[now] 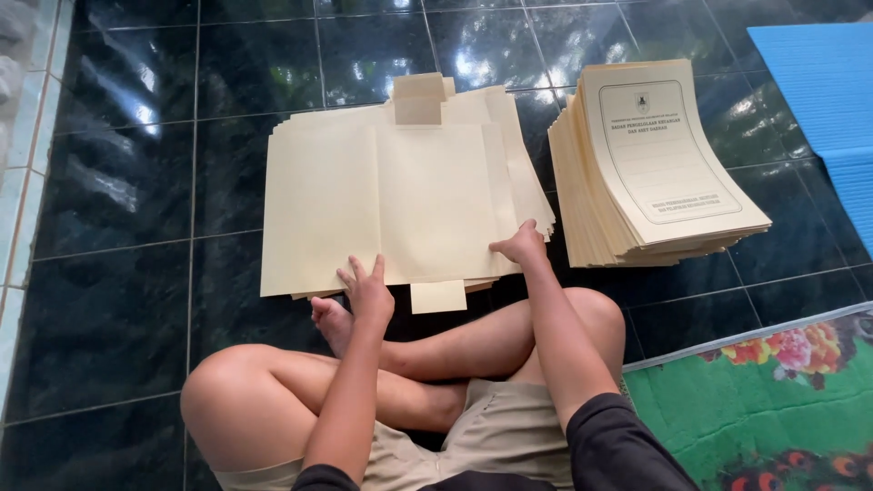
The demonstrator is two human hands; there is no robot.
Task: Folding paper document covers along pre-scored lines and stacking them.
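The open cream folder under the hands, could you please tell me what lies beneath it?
Beneath the top folder a pile of similar cream sheets fans out at its right edge, on dark tiles. Their count and faces are covered.

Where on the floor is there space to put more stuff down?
Bare dark tiles lie left of the unfolded folders, up to the wall edge, and beyond them. It is crowded between those folders and the printed stack, and by the right hand, left hand and legs.
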